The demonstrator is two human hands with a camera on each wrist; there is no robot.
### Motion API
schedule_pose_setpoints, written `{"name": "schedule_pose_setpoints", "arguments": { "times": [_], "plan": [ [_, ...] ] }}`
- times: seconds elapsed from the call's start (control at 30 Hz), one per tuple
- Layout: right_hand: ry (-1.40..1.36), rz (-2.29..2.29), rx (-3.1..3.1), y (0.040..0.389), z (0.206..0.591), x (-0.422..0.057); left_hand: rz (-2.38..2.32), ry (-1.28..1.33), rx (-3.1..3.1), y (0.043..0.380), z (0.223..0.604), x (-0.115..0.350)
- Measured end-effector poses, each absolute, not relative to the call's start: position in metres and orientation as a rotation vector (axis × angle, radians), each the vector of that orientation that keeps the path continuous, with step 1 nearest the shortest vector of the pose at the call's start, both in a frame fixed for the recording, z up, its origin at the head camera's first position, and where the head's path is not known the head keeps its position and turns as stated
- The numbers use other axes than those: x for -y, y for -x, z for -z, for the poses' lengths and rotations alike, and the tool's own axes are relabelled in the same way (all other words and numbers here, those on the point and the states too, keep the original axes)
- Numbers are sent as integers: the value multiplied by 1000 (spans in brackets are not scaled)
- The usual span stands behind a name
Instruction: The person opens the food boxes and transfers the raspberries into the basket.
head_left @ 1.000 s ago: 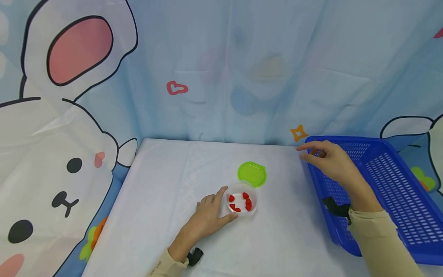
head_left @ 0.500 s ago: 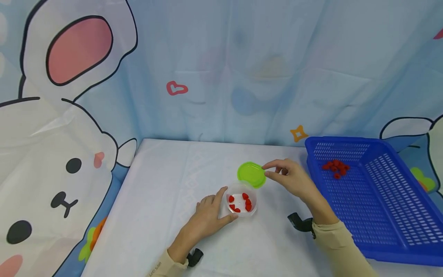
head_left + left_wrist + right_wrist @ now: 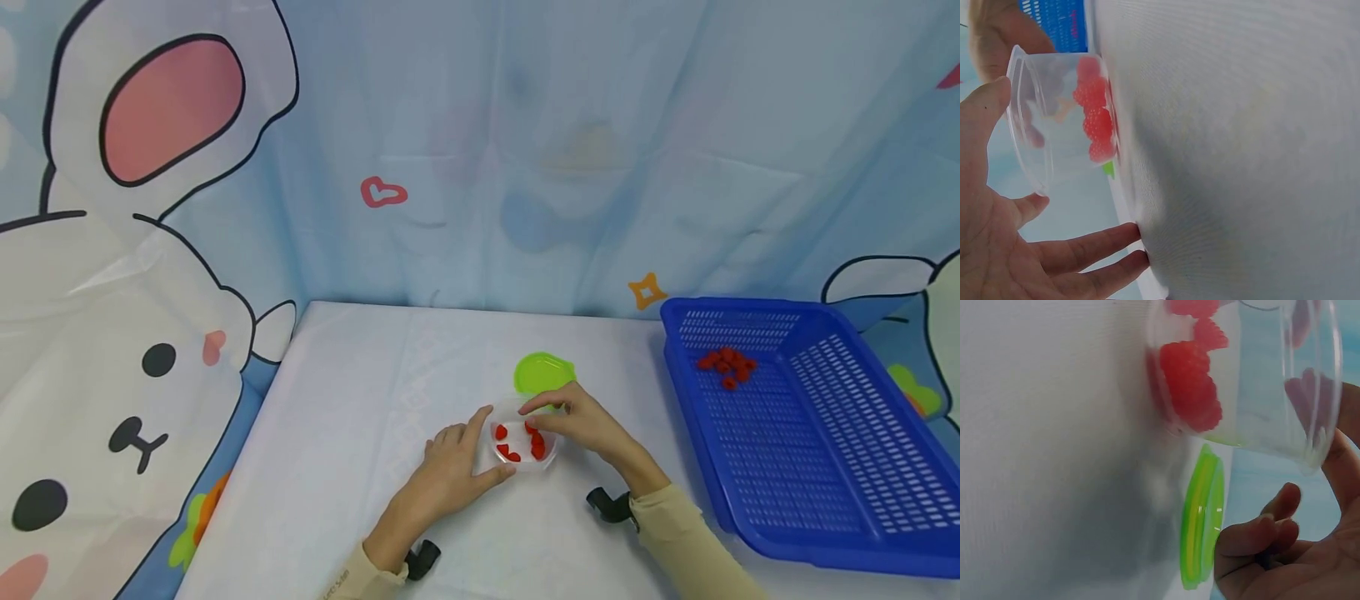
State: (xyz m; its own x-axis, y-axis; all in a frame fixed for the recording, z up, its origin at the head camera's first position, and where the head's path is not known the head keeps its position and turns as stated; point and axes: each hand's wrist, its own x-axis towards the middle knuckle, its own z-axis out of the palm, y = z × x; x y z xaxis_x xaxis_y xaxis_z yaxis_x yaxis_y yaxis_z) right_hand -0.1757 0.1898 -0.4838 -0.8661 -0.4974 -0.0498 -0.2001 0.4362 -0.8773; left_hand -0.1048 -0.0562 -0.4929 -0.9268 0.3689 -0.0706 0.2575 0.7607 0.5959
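Observation:
A clear plastic tub [image 3: 516, 437] stands upright on the white-covered table with several red raspberries [image 3: 1188, 381] on its bottom. My left hand [image 3: 442, 471] holds its rim from the left, thumb on the near side and index finger on the far side. In the left wrist view, two other fingertips of that hand rest on the cloth. From the right, my right hand [image 3: 585, 421] dips thumb and index finger into the tub's mouth, apart from each other, with no raspberry visible between them. Its other fingers are curled. Just behind the tub lies a round green lid [image 3: 542, 372].
A large blue basket [image 3: 810, 467] stands on the right of the table, with a cluster of raspberries [image 3: 727, 367] in its far left part. A blue cartoon-print curtain [image 3: 450, 167] hangs behind the table's far edge.
My right hand has come left from above the basket, past the lid, to the tub's mouth. The raspberries in the basket have come into sight. My left hand and the tub have stayed put.

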Motion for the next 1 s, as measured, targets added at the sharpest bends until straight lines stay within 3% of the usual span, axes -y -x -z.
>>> {"name": "schedule_pose_setpoints", "arguments": {
  "times": [0.37, 1.0],
  "plan": [
    [746, 1318, -2293, 175, 494, -174, -885, -509, -2772, 104, 491, 57],
    [780, 674, -2716, 162, 477, -155, -857, -503, -2788, 105, 493, 55]
  ]
}}
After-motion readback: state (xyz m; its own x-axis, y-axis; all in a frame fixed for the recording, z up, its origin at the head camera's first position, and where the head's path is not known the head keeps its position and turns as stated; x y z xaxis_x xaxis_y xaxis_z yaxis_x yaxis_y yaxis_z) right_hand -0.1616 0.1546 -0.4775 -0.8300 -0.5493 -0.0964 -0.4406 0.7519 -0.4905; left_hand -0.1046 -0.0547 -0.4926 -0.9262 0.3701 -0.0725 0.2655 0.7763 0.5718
